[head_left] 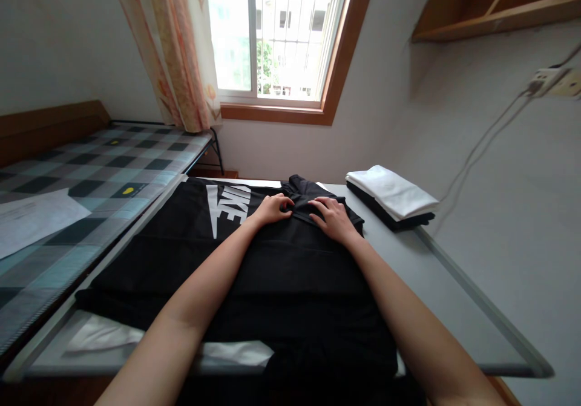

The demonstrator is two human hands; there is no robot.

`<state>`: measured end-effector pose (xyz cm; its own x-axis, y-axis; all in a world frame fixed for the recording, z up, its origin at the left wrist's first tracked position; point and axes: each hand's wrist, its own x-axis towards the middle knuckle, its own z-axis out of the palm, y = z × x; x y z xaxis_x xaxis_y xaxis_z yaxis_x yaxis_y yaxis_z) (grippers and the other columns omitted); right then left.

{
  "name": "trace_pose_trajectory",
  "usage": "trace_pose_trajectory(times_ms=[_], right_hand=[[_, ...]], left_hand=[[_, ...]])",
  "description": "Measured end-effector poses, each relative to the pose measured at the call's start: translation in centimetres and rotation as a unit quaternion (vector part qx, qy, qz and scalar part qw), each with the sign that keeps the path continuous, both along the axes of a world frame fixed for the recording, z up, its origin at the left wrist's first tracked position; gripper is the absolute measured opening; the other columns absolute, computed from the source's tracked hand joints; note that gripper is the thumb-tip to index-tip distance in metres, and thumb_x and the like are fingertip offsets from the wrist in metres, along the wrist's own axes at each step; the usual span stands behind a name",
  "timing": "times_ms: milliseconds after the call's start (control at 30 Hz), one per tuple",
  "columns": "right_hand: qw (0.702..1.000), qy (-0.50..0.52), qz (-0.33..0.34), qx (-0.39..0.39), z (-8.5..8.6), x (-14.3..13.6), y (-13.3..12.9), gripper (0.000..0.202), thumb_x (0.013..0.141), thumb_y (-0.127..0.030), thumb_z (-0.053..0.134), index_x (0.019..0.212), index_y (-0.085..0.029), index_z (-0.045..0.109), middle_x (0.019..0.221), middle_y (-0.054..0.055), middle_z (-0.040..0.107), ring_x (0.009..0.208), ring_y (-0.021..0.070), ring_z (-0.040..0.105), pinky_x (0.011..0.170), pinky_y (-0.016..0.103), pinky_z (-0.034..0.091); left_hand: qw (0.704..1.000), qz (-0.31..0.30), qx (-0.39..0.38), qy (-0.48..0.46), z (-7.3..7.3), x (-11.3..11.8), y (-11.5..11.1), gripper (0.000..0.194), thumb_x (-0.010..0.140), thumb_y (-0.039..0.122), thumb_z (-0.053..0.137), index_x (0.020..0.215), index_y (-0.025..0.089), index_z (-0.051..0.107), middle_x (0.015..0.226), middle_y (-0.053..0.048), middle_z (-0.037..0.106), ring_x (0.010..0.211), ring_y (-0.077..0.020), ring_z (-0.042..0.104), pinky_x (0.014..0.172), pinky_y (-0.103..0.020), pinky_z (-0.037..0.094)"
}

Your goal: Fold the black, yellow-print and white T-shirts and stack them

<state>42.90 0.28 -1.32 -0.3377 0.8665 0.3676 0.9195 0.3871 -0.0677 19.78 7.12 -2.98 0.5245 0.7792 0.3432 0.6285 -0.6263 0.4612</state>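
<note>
A black jacket [290,267] with large white NIKE lettering lies spread over a light table. Its bunched collar end points toward the window. My left hand [275,208] rests near that end, fingers curled and thumb bent toward them around a bit of the dark fabric. Just to its right, my right hand [334,217] lies on the jacket beside the collar, with fingers stretched and thumb apart. White cloth [238,353] shows from under the jacket's near edge.
A folded white and black clothes stack [393,194] sits at the table's right. Left of the table [458,309] is a bed with a checked mattress [149,152] and a paper sheet [39,218]. A window, a curtain [170,49] and a wall shelf [499,25] surround it.
</note>
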Motion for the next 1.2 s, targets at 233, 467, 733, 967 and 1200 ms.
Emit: trace_pose_trajectory(times_ms=[233,467,733,967,1200], right_hand=[[0.998,-0.051,-0.004,-0.035,-1.1,-0.2,0.1,0.057,0.098,-0.049,0.035,0.15,-0.025,0.039,0.158,0.008,0.031,0.147,0.0289,0.02,0.116,0.05,0.019],[0.978,-0.072,-0.091,-0.174,-1.3,-0.2,0.3,0.075,0.095,-0.067,0.019,0.156,-0.024,0.019,0.163,0.011,0.013,0.15,0.0276,0.009,0.117,0.056,0.009],[0.97,-0.061,-0.136,-0.191,-1.4,-0.3,0.2,0.081,0.092,-0.072,0.018,0.157,-0.023,0.018,0.164,0.012,0.008,0.15,0.0316,0.004,0.117,0.058,0.007],[0.998,-0.039,0.013,-0.043,-0.4,-1.5,-0.7,0.054,0.099,-0.052,0.031,0.138,-0.023,0.053,0.146,0.014,0.044,0.134,0.0291,0.039,0.109,0.044,0.032],[0.998,-0.049,-0.025,-0.04,0.2,-2.3,-1.4,0.037,0.099,-0.047,0.039,0.099,-0.021,0.066,0.101,0.01,0.064,0.095,0.0228,0.059,0.08,0.03,0.044]], left_hand=[[0.995,-0.053,0.077,0.036,-0.1,0.7,-0.5,0.059,0.08,0.016,0.058,0.137,0.028,0.052,0.147,-0.006,0.047,0.139,-0.0265,0.036,0.111,-0.046,0.03],[0.993,-0.053,0.033,0.104,-0.5,1.5,-0.7,0.059,0.086,0.017,0.048,0.144,0.023,0.044,0.155,-0.011,0.036,0.143,-0.0218,0.034,0.114,-0.044,0.028],[0.989,-0.008,0.012,0.15,-0.4,1.4,-0.8,0.056,0.091,0.03,0.047,0.147,0.023,0.041,0.159,-0.008,0.028,0.148,-0.0278,0.019,0.118,-0.051,0.018],[0.99,-0.002,0.012,0.14,-0.7,1.4,-0.7,0.048,0.098,0.042,0.038,0.145,0.029,0.044,0.16,-0.006,0.027,0.147,-0.0291,0.023,0.117,-0.052,0.02],[0.988,0.027,0.012,0.151,-0.5,1.6,-1.0,0.056,0.097,0.05,0.039,0.147,0.025,0.04,0.161,-0.007,0.024,0.145,-0.0287,0.027,0.118,-0.054,0.017]])
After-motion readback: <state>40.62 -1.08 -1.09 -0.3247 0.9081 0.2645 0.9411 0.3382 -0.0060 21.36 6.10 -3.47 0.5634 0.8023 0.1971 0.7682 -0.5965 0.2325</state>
